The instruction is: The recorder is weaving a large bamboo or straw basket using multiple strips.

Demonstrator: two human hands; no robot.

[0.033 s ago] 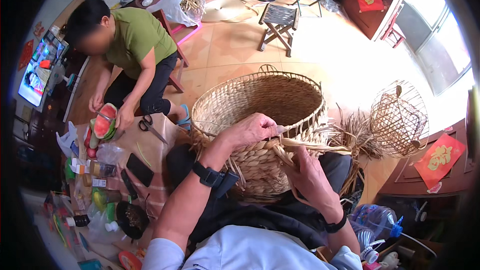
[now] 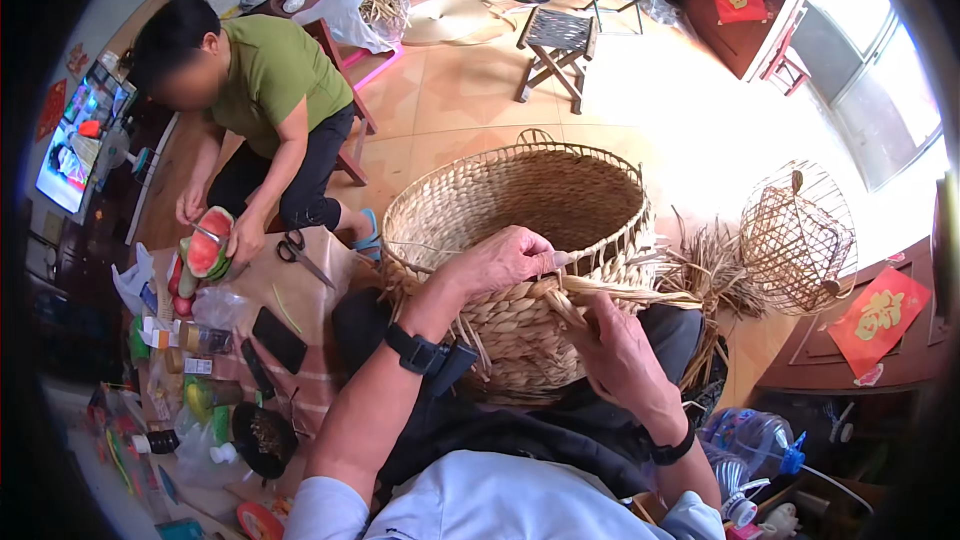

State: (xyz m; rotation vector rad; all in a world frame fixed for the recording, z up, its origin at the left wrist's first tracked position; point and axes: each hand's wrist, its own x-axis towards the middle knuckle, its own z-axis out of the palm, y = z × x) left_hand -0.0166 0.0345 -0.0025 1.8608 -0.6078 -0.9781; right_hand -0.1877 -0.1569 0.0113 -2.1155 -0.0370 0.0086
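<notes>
Left hand (image 2: 500, 258): rests on the near rim of the basket (image 2: 520, 240), fingers curled over the braided edge, gripping it. Black watch (image 2: 415, 350) on that wrist.
Right hand (image 2: 615, 355): lower, against the basket's outer wall, closed around a bundle of flat straw strands (image 2: 625, 292) that runs off to the right from the rim. Dark band on that wrist.
Basket: large, round, woven of pale braided straw, tilted on the person's lap, mouth facing up and away; small loop handle on the far rim.
Loose straw (image 2: 715, 275) lies on the floor just right of the basket; a wire cage (image 2: 798, 238) stands beyond it.
To the left, a second person in a green shirt (image 2: 270, 70) crouches, cutting a watermelon (image 2: 207, 245). Scissors (image 2: 297, 252) and a phone (image 2: 278, 338) lie on the low surface (image 2: 300, 380) between. Wooden stool (image 2: 555, 45) well behind the basket.
</notes>
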